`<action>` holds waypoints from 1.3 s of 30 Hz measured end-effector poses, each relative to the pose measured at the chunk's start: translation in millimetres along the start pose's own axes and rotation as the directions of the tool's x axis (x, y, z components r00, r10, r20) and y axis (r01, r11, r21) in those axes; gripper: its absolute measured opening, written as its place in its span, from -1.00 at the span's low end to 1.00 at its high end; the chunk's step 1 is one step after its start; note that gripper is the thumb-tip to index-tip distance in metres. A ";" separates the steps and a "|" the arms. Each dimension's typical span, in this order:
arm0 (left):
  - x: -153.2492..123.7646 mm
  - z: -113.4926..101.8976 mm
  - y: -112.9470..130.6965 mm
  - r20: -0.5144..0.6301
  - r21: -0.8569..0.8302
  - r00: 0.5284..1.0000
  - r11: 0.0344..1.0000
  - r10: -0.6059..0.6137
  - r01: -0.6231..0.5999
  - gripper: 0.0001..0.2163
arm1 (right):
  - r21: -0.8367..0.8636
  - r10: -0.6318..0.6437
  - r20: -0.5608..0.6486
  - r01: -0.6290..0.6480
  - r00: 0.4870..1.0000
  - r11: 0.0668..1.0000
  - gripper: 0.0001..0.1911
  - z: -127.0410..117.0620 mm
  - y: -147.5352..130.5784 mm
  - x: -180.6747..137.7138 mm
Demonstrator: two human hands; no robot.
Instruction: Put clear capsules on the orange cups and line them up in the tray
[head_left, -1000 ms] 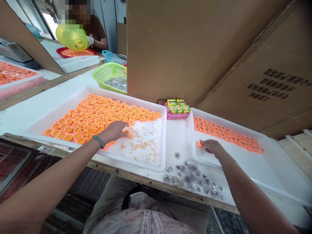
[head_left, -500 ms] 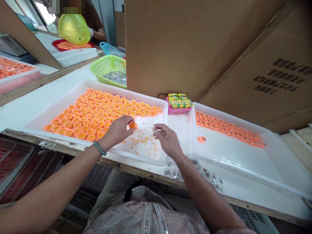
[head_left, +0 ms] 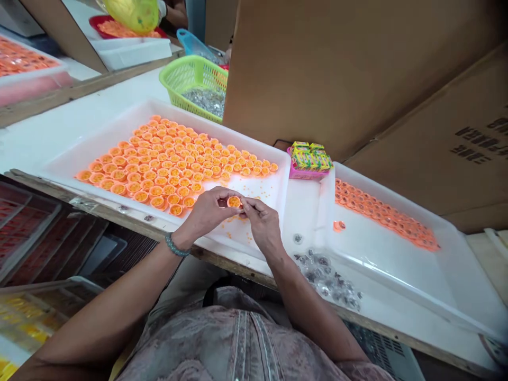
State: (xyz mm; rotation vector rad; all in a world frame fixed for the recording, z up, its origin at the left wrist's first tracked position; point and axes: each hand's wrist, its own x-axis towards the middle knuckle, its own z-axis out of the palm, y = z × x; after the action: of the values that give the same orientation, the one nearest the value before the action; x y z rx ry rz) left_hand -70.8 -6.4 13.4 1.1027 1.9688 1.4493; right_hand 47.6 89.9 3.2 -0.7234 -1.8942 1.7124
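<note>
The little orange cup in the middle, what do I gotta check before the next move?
1. Left grip holding the orange cup: ok.
2. Cup's open side facing the camera: ok, orange filling shows.
3. Right grip close by: ok, its fingertips are at the cup's side.
4. Something else tucked in the right grip: cannot tell, fingers hide it.
5. Left tray free of loose bits: not ok, orange ones lie scattered.

At the centre of the frame, our left hand (head_left: pixel 210 211) pinches a small orange cup (head_left: pixel 234 201), our right hand (head_left: pixel 262 222) at its edge. Left, a white tray (head_left: pixel 283 185) carries many more; below right, clear plastic pieces (head_left: pixel 327 280) lie on our surface (head_left: pixel 304 211).
</note>
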 end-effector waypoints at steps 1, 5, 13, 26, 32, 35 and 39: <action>-0.7 0.3 -0.9 0.017 -0.030 1.000 0.999 -0.022 0.023 -0.72 | -0.007 -0.003 0.001 0.003 1.000 1.000 -0.73 -0.7 1.4 0.4; 0.3 0.7 -1.3 0.104 -0.149 0.993 0.986 -0.062 0.077 -0.68 | -0.006 -0.014 0.007 0.014 1.000 1.000 -0.72 -3.1 3.1 2.5; 2.4 1.5 -6.8 0.102 -0.072 0.992 0.994 -0.077 0.085 -0.65 | -0.246 -0.190 -0.107 0.159 0.976 0.956 -0.85 -3.5 -4.6 3.2; -0.5 2.9 -3.8 0.106 0.040 0.986 0.991 -0.131 0.128 -0.64 | -0.189 -0.079 -0.029 0.072 0.996 0.979 -0.83 -5.0 6.8 5.6; -0.5 5.0 -5.2 0.116 0.085 0.981 0.986 -0.153 0.144 -0.63 | -0.274 -0.109 -0.083 0.083 0.991 0.958 -0.85 -5.8 11.3 6.7; -1.2 4.6 -3.4 0.113 0.115 0.982 0.984 -0.150 0.138 -0.66 | -0.295 -0.209 -0.038 0.188 0.977 0.937 -0.86 -5.6 8.0 5.0; -2.3 3.5 -1.5 0.149 0.152 0.980 0.982 -0.133 0.110 -0.74 | -0.378 -0.279 0.010 0.262 0.960 0.888 -0.84 -4.7 4.6 1.5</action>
State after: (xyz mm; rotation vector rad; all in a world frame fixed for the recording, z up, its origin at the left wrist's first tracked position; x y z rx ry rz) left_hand -67.4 -6.4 10.6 1.1003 2.0139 1.1364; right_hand 50.0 94.8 -1.0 -0.5892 -2.2022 1.1661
